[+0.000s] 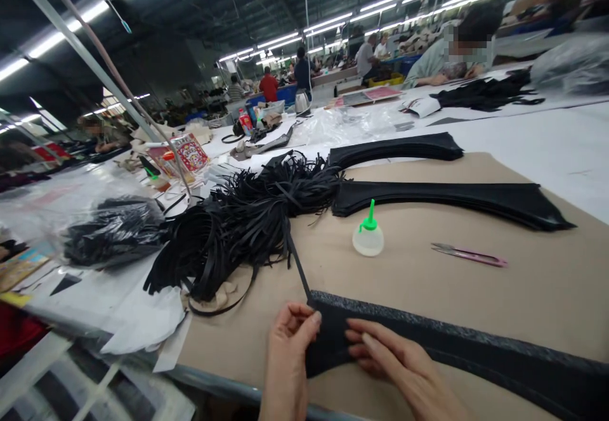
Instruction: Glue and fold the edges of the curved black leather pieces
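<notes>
In the head view a long black panel (457, 338) lies across the near side of the brown board, a rough grey band along its upper edge. My left hand (294, 338) is closed at the panel's left end, thumb and fingers pinching the end of a narrow black strip (299, 264) at the corner. This strip runs up into a heap of black strips (266, 212). Over the panel, just right of it, my right hand (392, 357) has its fingers stretched out and holds nothing visible. Whether its fingertips touch the panel I cannot tell.
Beyond my hands stand a squeeze bottle (368, 240) with a green nozzle and pink-handled thread snips (471, 255). Two stacks of black panels (442, 200) lie farther back. Plastic-wrapped black material (114, 231) is at left. A person (428, 69) works across the table.
</notes>
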`<move>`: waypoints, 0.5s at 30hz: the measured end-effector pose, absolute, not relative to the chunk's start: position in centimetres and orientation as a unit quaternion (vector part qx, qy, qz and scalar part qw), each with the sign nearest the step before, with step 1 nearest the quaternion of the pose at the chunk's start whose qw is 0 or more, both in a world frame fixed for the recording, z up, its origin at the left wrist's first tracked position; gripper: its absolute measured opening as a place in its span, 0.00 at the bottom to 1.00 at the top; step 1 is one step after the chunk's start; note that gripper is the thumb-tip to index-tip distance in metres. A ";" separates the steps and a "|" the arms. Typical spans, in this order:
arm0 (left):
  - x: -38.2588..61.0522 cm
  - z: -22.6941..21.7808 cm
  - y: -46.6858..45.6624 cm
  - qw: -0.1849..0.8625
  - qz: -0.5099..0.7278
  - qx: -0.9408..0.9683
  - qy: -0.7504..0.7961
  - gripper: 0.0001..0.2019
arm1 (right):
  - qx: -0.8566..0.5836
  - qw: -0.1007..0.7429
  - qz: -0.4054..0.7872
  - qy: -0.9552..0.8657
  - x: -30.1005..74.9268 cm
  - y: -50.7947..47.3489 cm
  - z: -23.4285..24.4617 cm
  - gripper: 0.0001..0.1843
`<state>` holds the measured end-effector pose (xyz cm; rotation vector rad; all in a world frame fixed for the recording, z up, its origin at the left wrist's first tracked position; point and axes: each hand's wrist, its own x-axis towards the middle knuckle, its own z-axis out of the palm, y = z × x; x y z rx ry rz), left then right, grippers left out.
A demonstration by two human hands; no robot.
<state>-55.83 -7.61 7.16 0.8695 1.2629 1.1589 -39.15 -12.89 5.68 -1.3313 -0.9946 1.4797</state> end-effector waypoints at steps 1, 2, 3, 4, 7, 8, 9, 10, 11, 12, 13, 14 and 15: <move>-55.3 6.8 -8.5 0.577 0.499 0.356 0.539 0.15 | -0.523 0.447 0.621 -0.375 -39.9 -12.1 5.7 0.38; -54.8 6.5 -9.4 0.576 0.504 0.352 0.539 0.16 | -0.513 0.451 0.636 -0.359 -40.6 -11.3 5.7 0.40; -54.3 6.1 -10.1 0.573 0.508 0.352 0.538 0.17 | -0.507 0.456 0.642 -0.351 -41.2 -10.7 5.7 0.39; -53.8 5.8 -10.8 0.572 0.509 0.355 0.536 0.18 | -0.505 0.464 0.640 -0.346 -41.6 -10.2 5.8 0.38; -52.7 4.9 -12.3 0.583 0.493 0.371 0.529 0.21 | -0.502 0.486 0.627 -0.345 -42.1 -9.4 6.3 0.28; -52.6 4.6 -12.6 0.591 0.485 0.374 0.525 0.22 | -0.500 0.489 0.626 -0.346 -42.0 -9.5 6.3 0.26; -52.5 4.5 -12.8 0.601 0.478 0.372 0.521 0.23 | -0.500 0.489 0.624 -0.349 -41.7 -9.6 6.4 0.26; -52.5 4.4 -12.9 0.612 0.473 0.367 0.517 0.24 | -0.500 0.482 0.625 -0.356 -41.4 -9.9 6.4 0.26; -52.6 4.4 -12.8 0.622 0.470 0.357 0.514 0.25 | -0.499 0.471 0.630 -0.364 -40.9 -10.2 6.4 0.27; -52.7 4.6 -12.5 0.634 0.467 0.343 0.512 0.26 | -0.497 0.458 0.637 -0.372 -40.4 -10.7 6.3 0.29; -52.8 4.9 -12.2 0.648 0.461 0.328 0.510 0.28 | -0.493 0.442 0.645 -0.382 -39.9 -11.3 6.4 0.30; -52.8 5.3 -11.7 0.665 0.453 0.314 0.504 0.30 | -0.489 0.423 0.654 -0.393 -39.4 -11.9 6.4 0.32; -52.8 5.9 -11.1 0.685 0.443 0.303 0.493 0.31 | -0.487 0.402 0.661 -0.406 -38.9 -12.5 6.6 0.32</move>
